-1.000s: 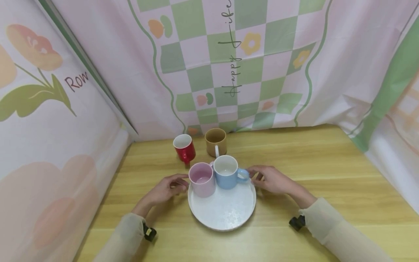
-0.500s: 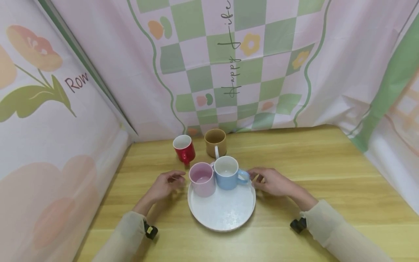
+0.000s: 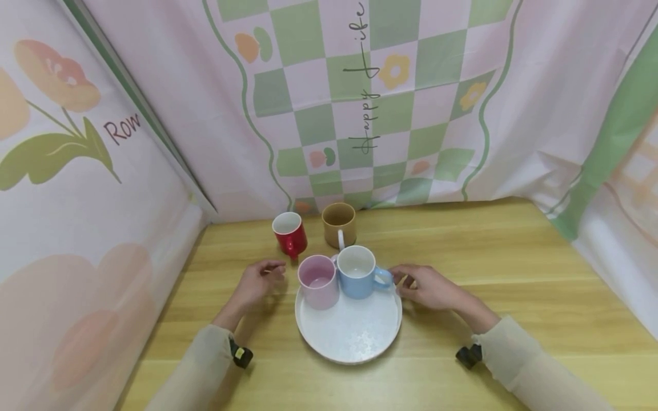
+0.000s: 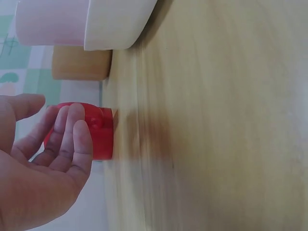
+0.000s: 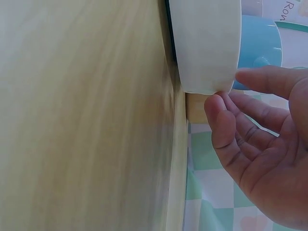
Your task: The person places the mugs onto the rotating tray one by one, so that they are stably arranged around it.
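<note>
A round white tray (image 3: 354, 337) carries a pink mug (image 3: 321, 294) and a light blue mug (image 3: 356, 282) side by side at its back. My left hand (image 3: 259, 283) is held left of the tray, apart from it, with loosely bent fingers and nothing in them. In the left wrist view its fingers overlap the red mug (image 4: 102, 142), which stands behind them; contact cannot be made out. My right hand (image 3: 426, 285) is at the tray's right edge, near the blue mug's handle. In the right wrist view its relaxed fingertips (image 5: 215, 103) touch the tray's side, thumb by the rim.
A brown mug (image 3: 339, 228) with a white handle stands behind the blue mug, right of the red one. The wooden table (image 3: 493, 245) ends at a patterned curtain (image 3: 349, 123) behind, with another printed cloth (image 3: 77, 240) along the left.
My left hand has drawn away from the tray's left edge and shifted left and slightly back, toward the red mug. My right hand, the tray and the mugs stay nearly where they were.
</note>
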`<action>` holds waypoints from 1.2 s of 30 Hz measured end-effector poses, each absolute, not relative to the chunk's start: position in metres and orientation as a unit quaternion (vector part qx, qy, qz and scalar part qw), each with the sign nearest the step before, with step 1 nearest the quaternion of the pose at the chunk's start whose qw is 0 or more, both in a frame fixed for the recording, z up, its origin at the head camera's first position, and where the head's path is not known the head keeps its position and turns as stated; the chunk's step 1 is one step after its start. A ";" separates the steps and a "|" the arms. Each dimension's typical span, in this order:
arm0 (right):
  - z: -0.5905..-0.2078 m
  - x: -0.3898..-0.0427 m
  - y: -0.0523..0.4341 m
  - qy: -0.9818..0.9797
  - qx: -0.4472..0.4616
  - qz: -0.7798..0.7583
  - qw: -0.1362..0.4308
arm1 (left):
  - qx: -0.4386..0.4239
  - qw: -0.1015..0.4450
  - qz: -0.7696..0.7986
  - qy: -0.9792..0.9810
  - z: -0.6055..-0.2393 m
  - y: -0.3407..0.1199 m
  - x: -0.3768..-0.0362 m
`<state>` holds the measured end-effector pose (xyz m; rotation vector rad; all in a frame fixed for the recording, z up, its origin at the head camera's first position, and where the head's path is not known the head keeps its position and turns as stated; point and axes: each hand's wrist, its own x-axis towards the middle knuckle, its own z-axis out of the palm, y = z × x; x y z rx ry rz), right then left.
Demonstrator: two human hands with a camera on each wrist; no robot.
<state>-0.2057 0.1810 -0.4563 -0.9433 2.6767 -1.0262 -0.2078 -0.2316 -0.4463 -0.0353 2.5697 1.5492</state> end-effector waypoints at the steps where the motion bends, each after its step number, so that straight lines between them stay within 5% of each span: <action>1: -0.456 -0.206 0.181 0.885 -0.312 -0.340 0.063 | -0.017 0.071 0.517 0.853 -0.445 -0.231 -0.208; 36: -0.460 -0.200 0.185 0.885 -0.304 -0.345 0.078 | -0.068 0.070 0.595 0.798 -0.451 -0.214 -0.254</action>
